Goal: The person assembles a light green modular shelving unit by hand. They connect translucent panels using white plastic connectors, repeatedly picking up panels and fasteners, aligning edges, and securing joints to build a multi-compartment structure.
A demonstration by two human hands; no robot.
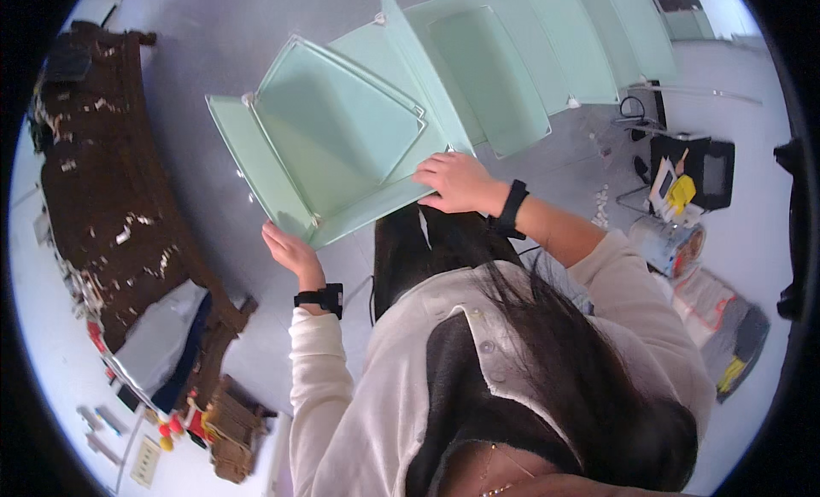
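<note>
In front of me lies a shelf unit (350, 217) of pale green translucent panels, joined at the corners by small white connectors (316, 219). My left hand (292, 256) grips its near left corner, with the fingertips partly hidden at the panel edge. Over the near edge, beside an upright divider panel (427, 78), the fingers of my right hand (457, 183) are curled. A square green panel with white edging (333, 113) sits slantwise in the left compartment. Another panel (491, 78) stands in the compartment to the right of the divider. Both wrists wear black bands.
A dark brown wooden bench (111, 190) with small scattered bits runs along the left, a grey-white sheet (162, 335) at its near end. On the right are a black chair (713, 172) holding papers and a yellow item, and bags (709, 305). Small white pieces (600, 207) lie on the floor.
</note>
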